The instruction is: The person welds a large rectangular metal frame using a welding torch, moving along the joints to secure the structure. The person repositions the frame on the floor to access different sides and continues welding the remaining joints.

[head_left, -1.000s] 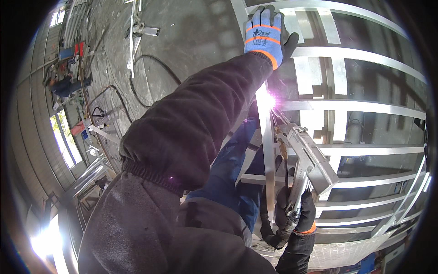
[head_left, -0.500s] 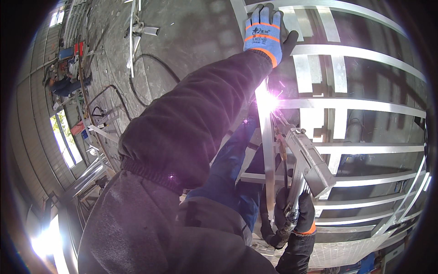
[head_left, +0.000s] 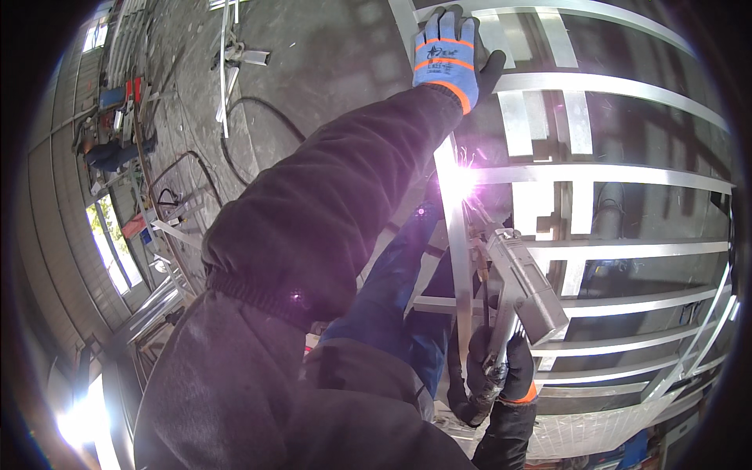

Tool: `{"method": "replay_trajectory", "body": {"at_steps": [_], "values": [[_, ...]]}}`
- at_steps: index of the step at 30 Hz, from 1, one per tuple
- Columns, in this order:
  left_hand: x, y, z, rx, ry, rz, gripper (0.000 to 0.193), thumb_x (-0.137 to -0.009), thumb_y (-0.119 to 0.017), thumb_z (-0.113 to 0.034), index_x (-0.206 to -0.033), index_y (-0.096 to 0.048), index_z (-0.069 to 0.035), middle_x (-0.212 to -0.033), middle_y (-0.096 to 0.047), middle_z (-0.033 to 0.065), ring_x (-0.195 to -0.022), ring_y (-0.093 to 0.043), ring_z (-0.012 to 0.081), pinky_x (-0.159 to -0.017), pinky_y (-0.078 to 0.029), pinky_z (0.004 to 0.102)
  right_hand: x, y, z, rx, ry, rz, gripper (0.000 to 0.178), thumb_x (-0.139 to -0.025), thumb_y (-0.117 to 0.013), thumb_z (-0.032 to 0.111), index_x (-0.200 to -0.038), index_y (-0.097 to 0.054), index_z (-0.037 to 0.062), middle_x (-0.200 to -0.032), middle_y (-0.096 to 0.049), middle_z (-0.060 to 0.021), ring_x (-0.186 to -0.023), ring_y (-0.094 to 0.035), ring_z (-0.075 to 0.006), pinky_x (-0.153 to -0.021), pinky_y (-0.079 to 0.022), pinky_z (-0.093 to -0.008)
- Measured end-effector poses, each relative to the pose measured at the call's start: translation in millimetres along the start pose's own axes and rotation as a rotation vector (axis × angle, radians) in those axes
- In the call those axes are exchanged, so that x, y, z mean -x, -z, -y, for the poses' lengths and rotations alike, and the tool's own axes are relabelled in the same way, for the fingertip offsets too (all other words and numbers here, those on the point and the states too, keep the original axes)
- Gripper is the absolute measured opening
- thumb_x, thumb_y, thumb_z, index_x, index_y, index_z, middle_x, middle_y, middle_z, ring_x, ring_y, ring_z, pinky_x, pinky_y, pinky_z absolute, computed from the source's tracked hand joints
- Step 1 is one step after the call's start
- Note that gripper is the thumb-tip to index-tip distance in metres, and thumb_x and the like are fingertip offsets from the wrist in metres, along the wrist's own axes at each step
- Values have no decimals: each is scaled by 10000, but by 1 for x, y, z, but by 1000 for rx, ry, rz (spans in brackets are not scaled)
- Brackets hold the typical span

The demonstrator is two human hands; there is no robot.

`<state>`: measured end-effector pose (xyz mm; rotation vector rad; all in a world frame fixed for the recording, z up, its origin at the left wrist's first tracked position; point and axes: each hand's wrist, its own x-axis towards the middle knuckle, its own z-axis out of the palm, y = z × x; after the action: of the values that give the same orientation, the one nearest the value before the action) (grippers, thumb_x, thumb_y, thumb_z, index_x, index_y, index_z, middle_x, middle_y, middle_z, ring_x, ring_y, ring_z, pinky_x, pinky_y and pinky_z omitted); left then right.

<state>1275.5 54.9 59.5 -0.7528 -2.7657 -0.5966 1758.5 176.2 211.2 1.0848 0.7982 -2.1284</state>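
My left hand (head_left: 448,61), in a blue work glove with orange bands and dark fingertips, lies over the long side bar of a silvery metal frame (head_left: 460,282). Its fingers are stretched out and the thumb stands apart. In my right hand (head_left: 517,372), in a dark glove with an orange cuff, is a welding torch (head_left: 526,288) with a boxy grey body; the fingers wrap its handle. The torch nozzle points at the joint of the side bar and a crossbar (head_left: 627,175). A glaring pinkish-white flash (head_left: 458,182) with sparks hides that joint.
Several more parallel crossbars (head_left: 634,251) run off to the right. My blue-trousered leg (head_left: 392,270) is beside the side bar. A dark cable (head_left: 270,106) and metal offcuts (head_left: 249,57) lie on the floor at the upper left. Another person (head_left: 113,153) is at the far left.
The torch and my right hand have shifted slightly left in the picture, as has my left hand. The flash persists at the joint, with thin sparks now rising above it.
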Motion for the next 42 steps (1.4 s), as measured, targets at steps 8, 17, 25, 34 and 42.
{"method": "replay_trajectory", "body": {"at_steps": [8, 17, 25, 34, 42], "values": [[-5, 32, -15, -110, -77, 29, 698, -917, -673, -418, -1421, -492, 30, -1516, -434, 282, -1425, -374, 470, -1211, -279, 541, 51, -28, 2, -331, 189, 18, 858, -929, -585, 691, -1442, -399, 29, -780, -549, -121, -519, -523, -177, -472, -419, -270], [-2, 30, -18, -111, -134, -88, 624, -901, -697, -370, -1371, -543, 11, -1467, -479, 292, -1349, -443, 485, -1148, -357, 561, 84, -26, -11, -666, 35, 92, 785, -1008, -563, 532, -1592, -293, 82, -881, -603, -172, -493, -545, -210, -428, -457, -315], [-3, 18, -7, -126, -150, -106, 648, -917, -682, -398, -1408, -521, -7, -1493, -468, 284, -1392, -419, 470, -1183, -330, 544, 65, -17, -26, -595, -15, 96, 702, -968, -561, 631, -1062, -577, -64, -753, -589, -122, -502, -544, -195, -430, -413, -297], [-2, 19, -7, -118, -117, -73, 627, -917, -668, -393, -1397, -530, -13, -1483, -483, 280, -1391, -427, 459, -1187, -322, 539, 60, -3, -34, -492, -21, 44, 682, -974, -589, 604, -1147, -621, -55, -903, -663, -124, -699, -641, -187, -605, -511, -295], [-5, 20, -10, -109, -105, -74, 608, -912, -679, -384, -1375, -547, -12, -1468, -496, 278, -1372, -446, 457, -1168, -345, 544, 66, 18, -58, 133, -39, -192, 465, -997, -637, 436, -1190, -662, 14, -980, -694, -65, -862, -642, -159, -779, -523, -331]]}}
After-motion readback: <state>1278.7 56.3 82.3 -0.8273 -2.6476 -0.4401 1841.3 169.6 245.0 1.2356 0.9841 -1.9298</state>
